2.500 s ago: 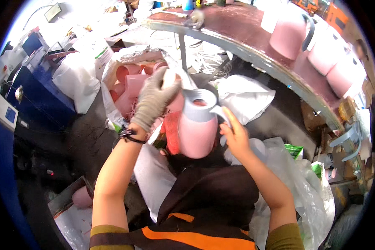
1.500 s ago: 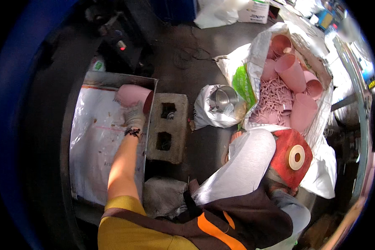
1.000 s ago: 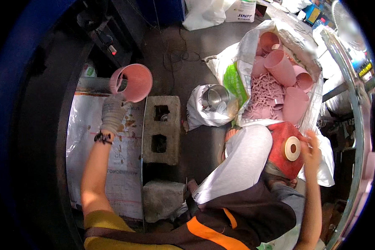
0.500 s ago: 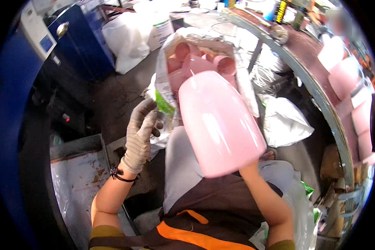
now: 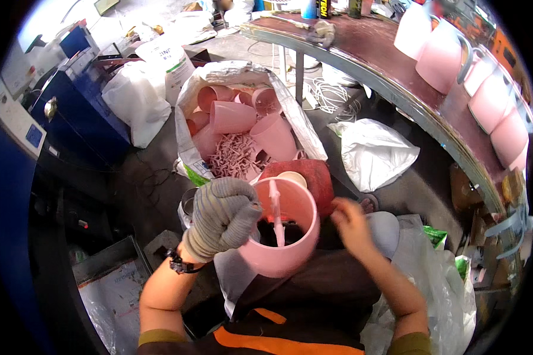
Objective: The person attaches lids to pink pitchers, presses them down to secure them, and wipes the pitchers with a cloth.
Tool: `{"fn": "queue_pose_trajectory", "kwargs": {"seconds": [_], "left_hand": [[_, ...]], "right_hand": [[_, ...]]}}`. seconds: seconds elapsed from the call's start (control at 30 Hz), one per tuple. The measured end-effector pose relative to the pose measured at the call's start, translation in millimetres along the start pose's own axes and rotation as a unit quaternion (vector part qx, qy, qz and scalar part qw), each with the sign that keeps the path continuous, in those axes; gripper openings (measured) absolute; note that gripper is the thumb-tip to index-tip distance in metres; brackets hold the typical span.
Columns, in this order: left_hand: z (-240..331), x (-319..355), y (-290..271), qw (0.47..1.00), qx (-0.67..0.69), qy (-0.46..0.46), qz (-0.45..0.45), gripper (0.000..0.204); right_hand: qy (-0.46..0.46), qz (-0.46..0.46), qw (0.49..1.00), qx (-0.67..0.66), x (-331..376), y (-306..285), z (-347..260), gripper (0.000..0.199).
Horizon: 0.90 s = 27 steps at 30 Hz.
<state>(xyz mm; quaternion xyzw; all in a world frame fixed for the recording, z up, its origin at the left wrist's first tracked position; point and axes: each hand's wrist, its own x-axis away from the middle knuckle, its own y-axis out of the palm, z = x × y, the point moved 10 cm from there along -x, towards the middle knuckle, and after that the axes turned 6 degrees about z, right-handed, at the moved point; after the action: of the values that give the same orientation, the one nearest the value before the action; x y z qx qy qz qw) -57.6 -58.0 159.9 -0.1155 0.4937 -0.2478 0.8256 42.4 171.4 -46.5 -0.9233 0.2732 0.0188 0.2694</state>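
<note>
My left hand, in a grey knitted glove, is closed at the left rim of a pink plastic jug with no visible handle. The jug's mouth tilts up toward me over my lap. A pale pink plastic rod shows lengthwise in its opening; where it is attached is unclear. To the right of the jug, apart from it, is my bare right hand, slightly blurred, with fingers loosely bent and nothing visible in them. Just beyond the jug lies a red pad-like thing with a cream round piece on it.
A white sack ahead holds pink vessels and pink plastic scraps. Pink jugs with grey handles line the workbench at right. A white bag lies under it. A metal tray sits at lower left.
The jug has turned from base toward me to mouth toward me, and moved lower. My left hand has closed on its rim; my right hand has come off it. The view has shifted right.
</note>
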Motion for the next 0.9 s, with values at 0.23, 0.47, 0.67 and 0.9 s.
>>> {"fn": "queue_pose_trajectory", "kwargs": {"seconds": [0.23,0.47,0.67,0.9], "left_hand": [[17,26,97,0.936,-0.132,0.049,-0.322,0.022],[-15,40,21,0.965,0.115,-0.120,-0.204,0.013],[-51,75,-76,0.924,0.249,-0.282,0.062,0.034],[-29,125,95,0.732,0.329,-0.398,-0.445,0.025]], "right_hand": [[-0.474,-0.103,0.807,0.336,38,9,-196,0.025],[-0.452,-0.222,0.822,0.266,59,-29,-189,0.012],[-0.404,0.057,0.911,0.063,-23,-31,-231,0.036],[-0.161,0.120,0.971,0.130,-37,-122,-117,0.045]]}}
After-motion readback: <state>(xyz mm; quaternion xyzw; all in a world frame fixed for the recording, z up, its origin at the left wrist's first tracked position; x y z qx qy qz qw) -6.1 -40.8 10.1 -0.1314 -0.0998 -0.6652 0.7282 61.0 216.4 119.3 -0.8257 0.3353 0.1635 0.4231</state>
